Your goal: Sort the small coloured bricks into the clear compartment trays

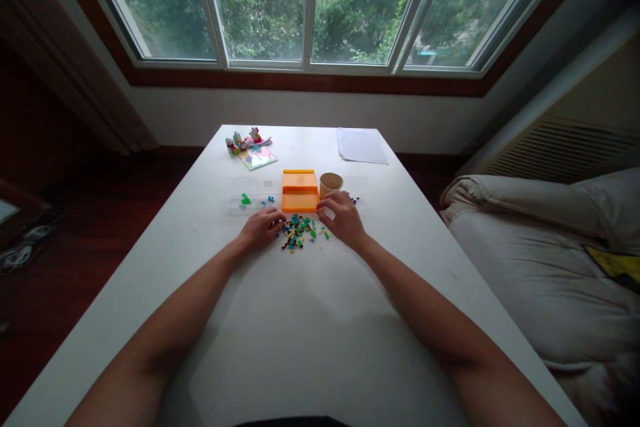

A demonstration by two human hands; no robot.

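Note:
A heap of small toy building pieces [298,230] in green, blue, yellow and dark colours lies on the white table. At the heap's left edge rests my left hand [261,227], its fingers bent and close together; anything between them is too small to make out. My right hand [344,219] is right of the heap, thumb and forefinger curled together by the near right corner of an open orange box [300,199]. What those fingertips hold, if anything, cannot be made out. Behind this hand stands a brown paper cup [331,183], partly covered by it.
Clear trays flank the box; the left one holds green pieces [245,199] and blue pieces [269,201]. Dark pieces [355,200] lie right of my right hand. Farther back are small toy figures [247,140], a colourful card [259,158] and paper sheets [362,146]. A sofa [540,253] stands right.

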